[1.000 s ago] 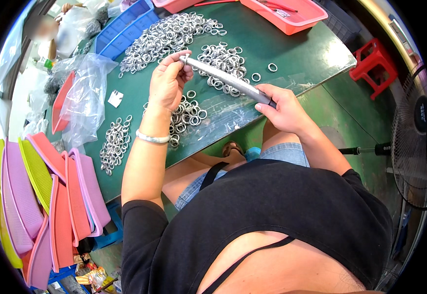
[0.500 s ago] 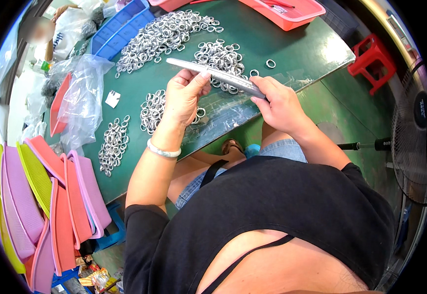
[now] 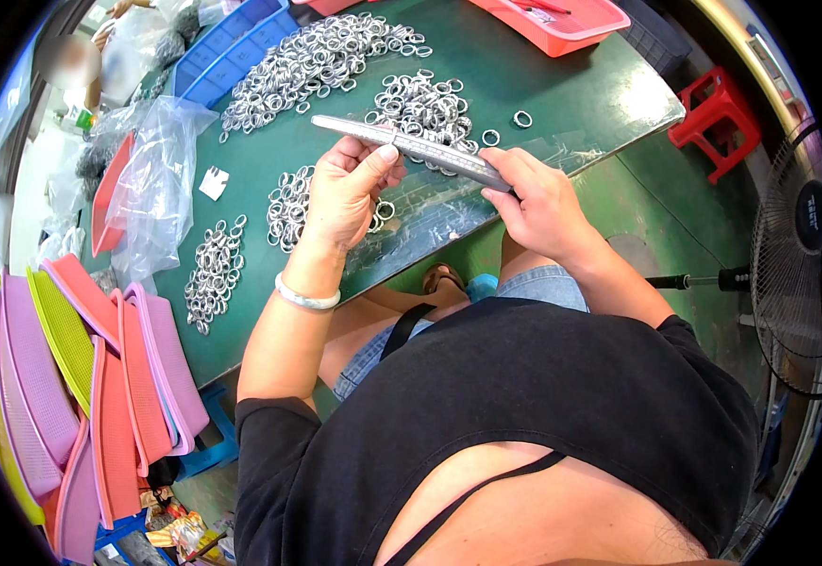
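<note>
A silver, tapered ring mandrel (image 3: 444, 154) with fine markings spans both hands above the table, its narrow end to the left. My right hand (image 3: 538, 193) is closed round its thick end. With thumb and fingers pinched, my left hand (image 3: 350, 184) grips what looks like a small metal ring at the mandrel's middle; the fingers partly hide it. Beneath and beyond the mandrel lies a heap of silver rings (image 3: 420, 104). Another pile of rings (image 3: 288, 203) is next to my left wrist, and a smaller ring pile (image 3: 215, 274) lies farther left.
A large ring heap (image 3: 312, 71) adjoins a blue basket (image 3: 232, 57) at the back of the green table (image 3: 562, 104). A red tray (image 3: 562, 33) stands at the far edge. Colourful baskets (image 3: 109, 377) are stacked left. Right are a red stool (image 3: 718, 123) and a fan (image 3: 793, 255).
The mandrel has turned slightly, so its marked face shows more. Both hands keep their hold, and the whole view has shifted a little.
</note>
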### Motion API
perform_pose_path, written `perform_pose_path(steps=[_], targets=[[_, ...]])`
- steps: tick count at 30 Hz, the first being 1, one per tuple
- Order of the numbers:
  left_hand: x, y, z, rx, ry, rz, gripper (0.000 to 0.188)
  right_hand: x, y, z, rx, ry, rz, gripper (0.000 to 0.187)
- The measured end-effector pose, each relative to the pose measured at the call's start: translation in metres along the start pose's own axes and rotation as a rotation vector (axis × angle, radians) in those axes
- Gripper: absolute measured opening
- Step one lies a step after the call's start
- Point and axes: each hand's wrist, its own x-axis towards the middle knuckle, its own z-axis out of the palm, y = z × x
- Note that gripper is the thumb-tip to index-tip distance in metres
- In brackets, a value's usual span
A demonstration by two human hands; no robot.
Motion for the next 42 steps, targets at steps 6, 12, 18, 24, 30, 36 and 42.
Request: perform_pose_path(steps=[6,12,18,24,30,36,42], targets=[[-0.003,-0.003,0.002,-0.019,-0.007,0.019,0.019,-0.001,-0.003,0.001,0.036,0.000,0.010,0.036],[0.002,0.009,-0.020,-0.082,0.236,0.268,0.011,-0.002,-0.004,0.001,0.126,-0.052,0.034,0.037],[-0.020,0.045,-0.066,1.297,0.156,0.258,0.016,-0.009,0.012,-0.001,0.148,-0.025,0.097,0.036],[-0.001,0.047,-0.061,1.479,0.072,0.306,0.019,-0.006,0.019,0.000,0.207,0.040,0.186,0.035],[0.050,0.017,-0.026,1.566,-0.048,0.370,0.019,-0.005,0.022,-0.002,0.262,0.029,0.235,0.035],[0.071,0.002,-0.034,1.394,0.000,0.392,0.012,-0.004,0.023,-0.004,0.278,0.019,0.236,0.035],[0.061,0.025,-0.034,0.595,0.095,0.068,0.013,-0.002,0.023,-0.005,0.332,0.003,0.250,0.034]])
